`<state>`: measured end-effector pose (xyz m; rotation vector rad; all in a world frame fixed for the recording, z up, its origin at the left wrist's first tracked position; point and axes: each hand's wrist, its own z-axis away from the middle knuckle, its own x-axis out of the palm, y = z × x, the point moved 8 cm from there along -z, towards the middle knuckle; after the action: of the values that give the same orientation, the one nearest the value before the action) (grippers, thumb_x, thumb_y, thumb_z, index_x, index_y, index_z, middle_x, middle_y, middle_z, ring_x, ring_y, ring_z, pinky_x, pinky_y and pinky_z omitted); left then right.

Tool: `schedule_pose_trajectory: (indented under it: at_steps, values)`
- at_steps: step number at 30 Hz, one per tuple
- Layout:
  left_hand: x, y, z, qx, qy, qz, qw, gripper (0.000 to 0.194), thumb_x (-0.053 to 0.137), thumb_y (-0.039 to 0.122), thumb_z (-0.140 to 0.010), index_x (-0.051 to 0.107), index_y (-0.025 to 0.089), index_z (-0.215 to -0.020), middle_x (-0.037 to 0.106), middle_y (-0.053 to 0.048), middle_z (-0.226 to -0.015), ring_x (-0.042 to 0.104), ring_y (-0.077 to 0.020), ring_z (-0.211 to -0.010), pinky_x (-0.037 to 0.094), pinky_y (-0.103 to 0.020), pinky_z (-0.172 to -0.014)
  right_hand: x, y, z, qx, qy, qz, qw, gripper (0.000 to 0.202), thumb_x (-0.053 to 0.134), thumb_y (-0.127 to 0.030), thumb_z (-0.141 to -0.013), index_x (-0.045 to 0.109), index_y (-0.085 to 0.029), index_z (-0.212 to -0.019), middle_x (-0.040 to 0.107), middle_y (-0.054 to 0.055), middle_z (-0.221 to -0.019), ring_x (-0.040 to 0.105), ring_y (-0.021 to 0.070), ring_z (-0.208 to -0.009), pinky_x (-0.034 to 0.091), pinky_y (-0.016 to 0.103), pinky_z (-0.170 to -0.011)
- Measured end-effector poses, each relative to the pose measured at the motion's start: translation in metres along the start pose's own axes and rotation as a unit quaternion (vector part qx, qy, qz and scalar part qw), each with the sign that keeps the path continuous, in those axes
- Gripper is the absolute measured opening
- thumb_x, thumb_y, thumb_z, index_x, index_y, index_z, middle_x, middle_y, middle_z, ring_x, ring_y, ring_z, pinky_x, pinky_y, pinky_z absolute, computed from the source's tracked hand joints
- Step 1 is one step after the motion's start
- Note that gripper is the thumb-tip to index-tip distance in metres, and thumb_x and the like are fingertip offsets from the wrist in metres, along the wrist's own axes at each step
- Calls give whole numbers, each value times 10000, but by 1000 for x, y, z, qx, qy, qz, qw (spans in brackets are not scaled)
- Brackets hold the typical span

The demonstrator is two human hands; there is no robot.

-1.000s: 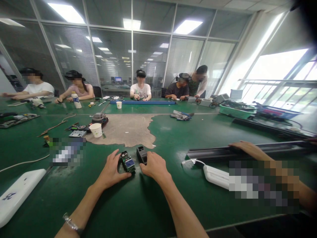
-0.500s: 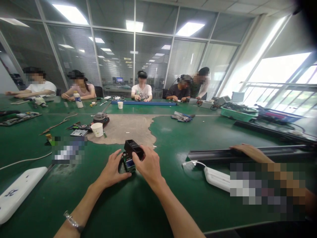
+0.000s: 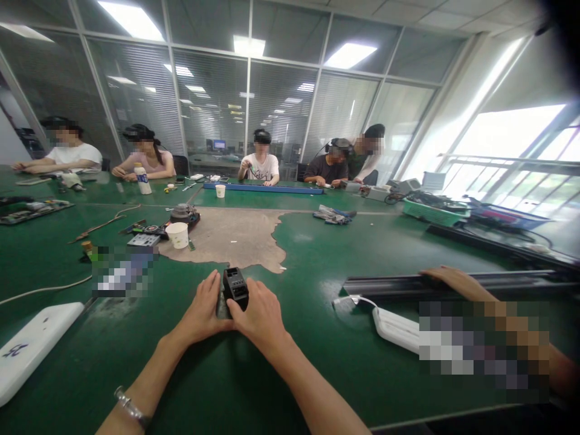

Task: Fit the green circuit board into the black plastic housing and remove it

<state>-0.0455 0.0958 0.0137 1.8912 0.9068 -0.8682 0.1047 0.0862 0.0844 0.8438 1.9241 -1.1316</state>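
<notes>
Clamped by the right hand (image 3: 263,309), a black case (image 3: 234,283) is held beside the spread left hand (image 3: 203,309).

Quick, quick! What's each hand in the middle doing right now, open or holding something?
Left hand: open and curved beside the black box; can't tell if it touches.
Right hand: closed around the black box, thumb in front.

From my end I look in on an office-like electronics workroom: a big green desk (image 3: 362,350) carries a circuit board (image 3: 38,209) and a heaped green basket (image 3: 426,211), people (image 3: 260,168) in headsets (image 3: 262,136) sit opposite, and a monitor (image 3: 219,144) glows behind the glass partition (image 3: 208,33).
</notes>
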Motion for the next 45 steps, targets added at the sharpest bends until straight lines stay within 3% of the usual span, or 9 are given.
schedule_pose_trajectory:
  at_steps: [8, 15, 20, 27, 33, 39, 45]
  values:
    - [-5, 5, 0, 0, -5, 20, 1000, 1202, 712, 567, -628, -19, 127, -1474, 78, -257, -1507, 117, -421, -1382, 228, -572, -1075, 3, -1, 1, 3, 4, -1, 1000, 318, 525, -452, -808, 547, -181, -973, 575, 72, -952, 566, 207, -870, 414, 304, -781]
    - [-7, 4, 1, 2, 3, 25, 1000, 996, 700, 443, -671, 167, 141, -1457, 120, -235, -1502, 163, -415, -1371, 239, -565, -1074, 16, -1, 3, -1, -23, 33, 999, 347, 548, -458, -768, 547, -172, -965, 588, 87, -950, 581, 236, -857, 433, 325, -737]
    - [-4, 5, 0, 2, -26, 34, 999, 937, 716, 393, -640, 260, 196, -1435, 158, -187, -1508, 190, -405, -1366, 262, -569, -1066, 23, 3, 4, 14, -42, 42, 998, 380, 516, -493, -792, 535, -169, -989, 606, 99, -944, 598, 250, -868, 435, 344, -739]
    - [-1, 2, 0, 8, -15, 29, 999, 1033, 723, 389, -633, 160, 129, -1460, 153, -227, -1501, 185, -396, -1369, 260, -551, -1078, 24, 6, 3, 32, -43, 35, 998, 437, 544, -550, -767, 537, -163, -968, 641, 104, -901, 624, 267, -848, 432, 340, -727]
    - [-2, 3, 0, 9, -4, 25, 1000, 1130, 743, 504, -610, 92, 175, -1473, 139, -223, -1510, 182, -402, -1373, 261, -582, -1065, 6, 4, -1, 55, -17, 25, 998, 375, 516, -520, -802, 559, -173, -938, 660, 94, -874, 631, 249, -842, 417, 314, -731]
    - [0, 2, 1, -4, -17, 19, 1000, 1066, 716, 612, -591, 236, 180, -1440, 156, -203, -1516, 174, -398, -1378, 255, -579, -1073, -26, 22, -11, 79, 19, 39, 996, 361, 447, -512, -849, 562, -189, -961, 662, 91, -906, 625, 237, -865, 405, 301, -733]
    - [-1, 1, 0, -18, -25, 25, 999, 1001, 685, 640, -608, 322, 153, -1403, 177, -190, -1514, 201, -382, -1373, 269, -545, -1082, -20, 50, -14, 87, -19, 103, 991, 352, 484, -474, -810, 561, -156, -939, 656, 134, -881, 630, 286, -842, 412, 348, -722]
